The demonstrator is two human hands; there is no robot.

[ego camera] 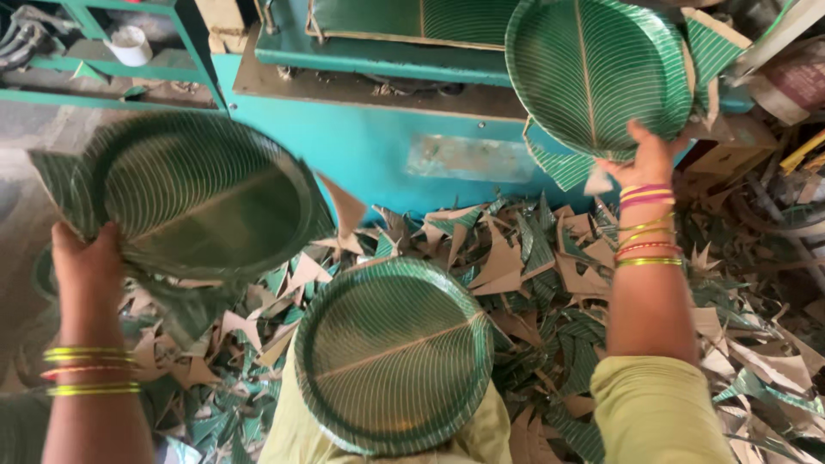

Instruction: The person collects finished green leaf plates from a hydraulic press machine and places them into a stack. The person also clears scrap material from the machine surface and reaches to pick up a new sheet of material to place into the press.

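Left hand (86,266): raised at the left of the view, its fingers pinching the lower left rim of a leaf-patterned plate; thumb side toward the camera, the fingertips hidden behind the rim.
Left wrist: ringed with yellow and red bangles (90,371).
Left plate (202,193): round, green with pale leaf veins, held tilted in the air, untrimmed pointed corners jutting from its edge at left and right.
Green shelf frame (112,51): top left, with a small white roll (131,45) lying on it.
Middle plate (394,354): the same green leaf pattern, round and trimmed, resting low in the centre on the person's yellow-green clothing (387,442), touched by neither hand.
Scraps (516,266): green and brown triangular offcuts heaped on the floor, between and behind the plates.
Teal machine (412,137): stands behind the scraps, its flat ledge running across the top of the view, with a patterned sheet (412,19) above it.
Right plate (597,73): green leaf pattern, held up near the machine's right end, with ragged offcut corners hanging from its lower rim.
Right hand (649,159): fingers closed around the bottom edge of that plate, arm stretched upward.
Right wrist: pink, yellow and red bangles (646,228), yellow-green sleeve (657,412) below.
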